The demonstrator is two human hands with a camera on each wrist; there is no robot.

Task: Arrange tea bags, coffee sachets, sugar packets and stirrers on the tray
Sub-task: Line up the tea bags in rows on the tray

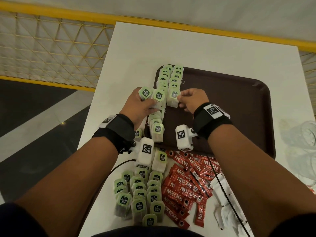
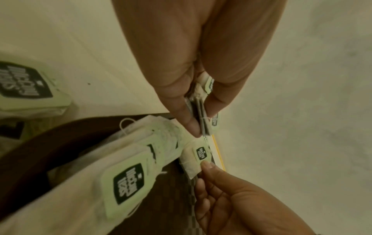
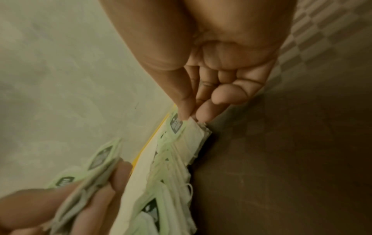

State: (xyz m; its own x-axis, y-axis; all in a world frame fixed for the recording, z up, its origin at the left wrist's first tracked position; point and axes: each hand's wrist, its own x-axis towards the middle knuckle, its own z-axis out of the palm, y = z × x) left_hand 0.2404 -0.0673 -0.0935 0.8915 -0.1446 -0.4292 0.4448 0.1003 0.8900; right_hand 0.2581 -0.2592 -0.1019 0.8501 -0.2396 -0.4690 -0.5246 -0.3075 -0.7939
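Here the left hand (image 1: 139, 106) hovers over the left rim of the brown tray (image 1: 239, 106), fingers curled round a small stack of tea bags (image 1: 151, 96) kept as a reserve. Beside it, two columns of laid tea bags (image 1: 171, 79) run along the tray's left edge, overlapped like shingles; the left column reaches nearer the person than the right. Next, the right hand (image 1: 189, 100) pinches a single tea bag (image 1: 173, 98) by its side edge between thumb and fingertips, holding it at the near end of the right column. To do this step well, I judge the bag should be lowered so that its green tag shows and overlaps the one behind by the same margin, its sides square to the column; let go only once it lies flat, since the light paper shifts easily and the strings can snag a neighbour. Loose tea bags (image 1: 138, 192) lie on the white worktop (image 1: 213, 53) near the person, with the red coffee sachets (image 1: 186, 187) to their right, none yet on the tray; white packets (image 1: 220, 190) lie beyond those.
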